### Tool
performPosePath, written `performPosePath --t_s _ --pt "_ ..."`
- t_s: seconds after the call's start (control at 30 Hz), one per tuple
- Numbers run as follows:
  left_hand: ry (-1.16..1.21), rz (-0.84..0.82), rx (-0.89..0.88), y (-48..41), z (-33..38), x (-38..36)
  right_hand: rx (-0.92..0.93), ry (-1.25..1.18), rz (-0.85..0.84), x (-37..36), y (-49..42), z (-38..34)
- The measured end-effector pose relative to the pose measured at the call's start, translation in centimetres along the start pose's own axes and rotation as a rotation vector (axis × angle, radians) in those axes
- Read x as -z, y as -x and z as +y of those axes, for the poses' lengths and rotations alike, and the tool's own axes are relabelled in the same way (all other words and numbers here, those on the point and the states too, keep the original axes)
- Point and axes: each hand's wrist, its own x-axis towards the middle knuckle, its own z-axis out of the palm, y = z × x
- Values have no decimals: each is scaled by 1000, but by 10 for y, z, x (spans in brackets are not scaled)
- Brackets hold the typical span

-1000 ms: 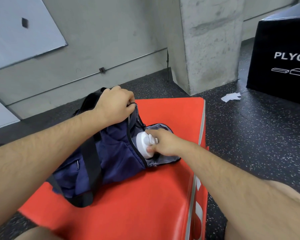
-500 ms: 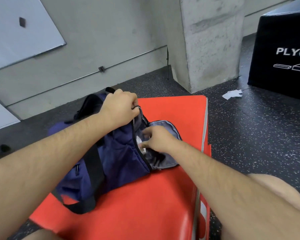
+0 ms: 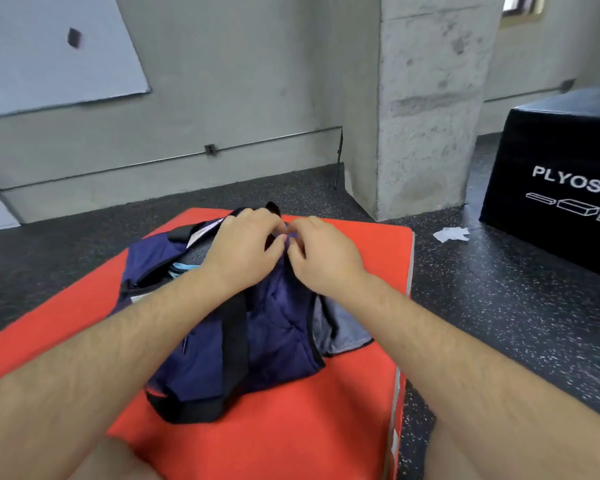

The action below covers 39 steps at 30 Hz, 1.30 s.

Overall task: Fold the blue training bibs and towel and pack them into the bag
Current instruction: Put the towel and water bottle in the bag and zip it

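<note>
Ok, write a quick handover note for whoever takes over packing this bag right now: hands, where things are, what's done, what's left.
Left hand: grips the top edge of the navy bag.
Right hand: pinches the same edge right beside it; whether that is a zip pull is hidden.
Things: the bag lies on the red mat.
Done: light blue fabric shows inside the open main mouth, so something is packed; how much cannot be told.
Left: the main mouth and the grey-lined end pocket are both open; probably close them.
</note>
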Motion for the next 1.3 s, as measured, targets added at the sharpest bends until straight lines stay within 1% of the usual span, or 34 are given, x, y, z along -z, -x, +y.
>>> performPosePath --t_s 0.17,0.33,0.5,0.6,0.7,0.8,1.03,1.2,1.3 --pt "-58 32 137 32 -62 38 150 113 -112 -23 -28 -72" --pt "-90 42 273 69 -130 60 252 129 -179 -68 -50 -133" --pt "-106 -16 357 107 -184 54 312 196 -273 -116 -67 -173" --pt "-91 -65 410 125 -212 44 318 244 -400 -140 -77 -187" --pt "-94 -163 452 137 -234 34 291 283 -524 -160 -83 -195" --pt "-111 -233 454 143 -246 19 277 288 -542 -180 -85 -200" --pt "-88 -232 453 143 -261 -5 266 383 -540 -208 -92 -212" --pt "166 -196 537 139 -265 -16 261 426 -527 -218 -95 -212" --pt "267 -120 582 140 -267 -17 260 421 -499 -220 -96 -213"
